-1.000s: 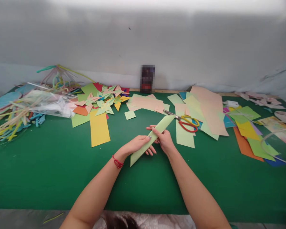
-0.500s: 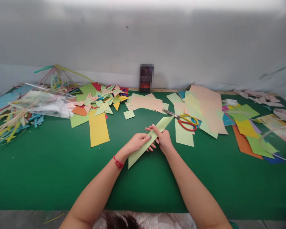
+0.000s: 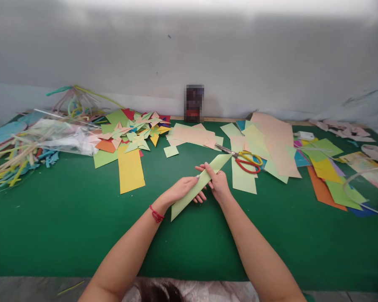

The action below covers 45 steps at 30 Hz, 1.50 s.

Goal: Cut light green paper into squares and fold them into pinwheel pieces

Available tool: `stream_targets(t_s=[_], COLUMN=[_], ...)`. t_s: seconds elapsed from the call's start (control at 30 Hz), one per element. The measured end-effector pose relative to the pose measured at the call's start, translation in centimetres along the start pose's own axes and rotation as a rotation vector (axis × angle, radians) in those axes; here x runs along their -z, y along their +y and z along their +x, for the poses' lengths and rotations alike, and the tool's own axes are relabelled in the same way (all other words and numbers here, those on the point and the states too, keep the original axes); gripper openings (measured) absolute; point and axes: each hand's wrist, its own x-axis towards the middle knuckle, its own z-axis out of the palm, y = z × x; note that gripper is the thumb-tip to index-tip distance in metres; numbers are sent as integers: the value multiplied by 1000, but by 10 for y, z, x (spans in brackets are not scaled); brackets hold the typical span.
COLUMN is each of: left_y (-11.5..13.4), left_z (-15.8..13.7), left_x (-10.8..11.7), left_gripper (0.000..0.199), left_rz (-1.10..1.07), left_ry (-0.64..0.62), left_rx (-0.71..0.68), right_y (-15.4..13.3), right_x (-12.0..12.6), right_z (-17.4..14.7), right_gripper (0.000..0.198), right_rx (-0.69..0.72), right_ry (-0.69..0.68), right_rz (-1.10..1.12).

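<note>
A folded strip of light green paper (image 3: 186, 203) slants between my hands, its upper end near the scissors and its lower end pointing toward me. My left hand (image 3: 183, 188) grips its lower left side, thumb on top and fingers underneath. Higher up, my right hand (image 3: 217, 180) pinches the strip with its thumb across the face. Just beyond the strip's far end lie scissors (image 3: 247, 162) with red and yellow handles, resting on sheets of pale green paper (image 3: 244, 178).
Folded paper stars (image 3: 138, 138) are heaped at the back left, beside a yellow sheet (image 3: 131, 170). Pipe cleaners (image 3: 12, 163) and plastic bags (image 3: 66, 136) fill the far left. Coloured sheets (image 3: 329, 167) lie right, and a blurred upright object (image 3: 194, 102) stands against the wall.
My right thumb and the strip have shifted very slightly up and to the right. My left thumb has moved a little higher on the paper. Both hands keep their hold.
</note>
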Motion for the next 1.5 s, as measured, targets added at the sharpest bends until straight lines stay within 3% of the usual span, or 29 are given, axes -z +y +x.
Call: stream_targets(t_s=[0.2, 0.4, 0.57, 0.7, 0.8, 0.9, 1.0, 1.1, 1.5], left_y=[3, 3, 0, -5, -8, -8, -7, -7, -4], left_z=[-2, -1, 2, 5, 6, 6, 4, 4, 1], left_x=[1, 6, 8, 8, 9, 9, 8, 7, 3], left_gripper=[51, 37, 37, 32, 40, 47, 40, 41, 49], left_rz=[14, 388, 423, 465, 524, 794, 1108, 1229, 1177], left_ry=[5, 308, 384, 481, 594, 716, 697, 649, 647], left_rx=[14, -84, -158, -184, -235, -350, -469, -495, -412], right_y=[-3, 6, 11, 11, 11, 11, 11, 10, 11], right_x=[3, 4, 7, 9, 8, 7, 7, 8, 7], right_z=[2, 8, 7, 7, 8, 9, 10, 9, 8], right_gripper=[39, 44, 34, 32, 33, 35, 36, 38, 40], right_rx=[25, 10, 54, 68, 67, 52, 52, 63, 69], right_ry=[-61, -52, -50, -34, -14, 6, 15, 9, 0], right_rz=[74, 79, -68, -60, -28, -20, -10, 29, 23])
